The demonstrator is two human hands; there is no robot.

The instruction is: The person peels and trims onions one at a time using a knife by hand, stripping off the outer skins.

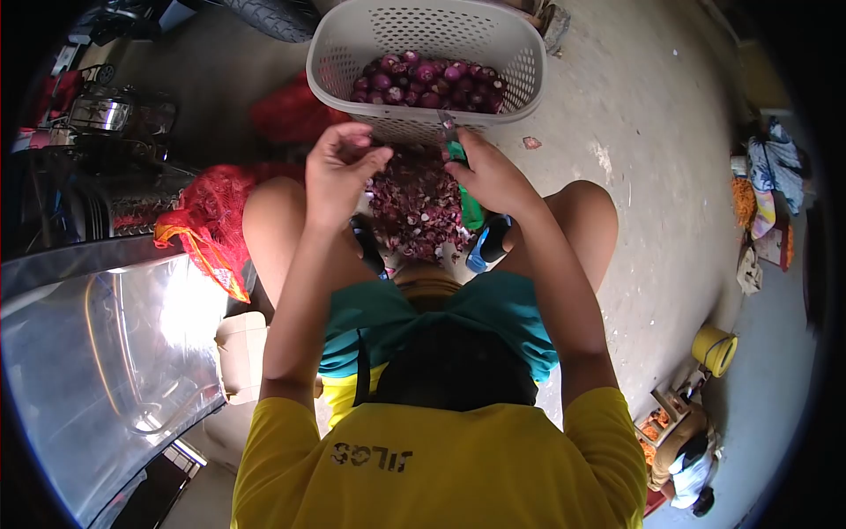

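Observation:
My left hand (345, 167) is raised in front of the basket, thumb and index finger curved toward each other with a gap between the tips and nothing seen in them. My right hand (493, 175) grips a knife (448, 129), its short blade pointing up toward the basket's rim. A grey perforated basket (427, 19) holds many peeled purple onions (427, 79). Below both hands lies a heap of reddish-purple onion skins (419, 207) on the floor, between my feet. A green object (471, 212) hangs or lies just below my right hand.
Red mesh bags (211, 198) lie left of my knee, beside a glass-like panel (132, 344). A tyre (273, 16) is behind, at the upper left. At the right stand a yellow bucket (715, 350) and hanging cloths (775, 167); another person (692, 463) is at the lower right.

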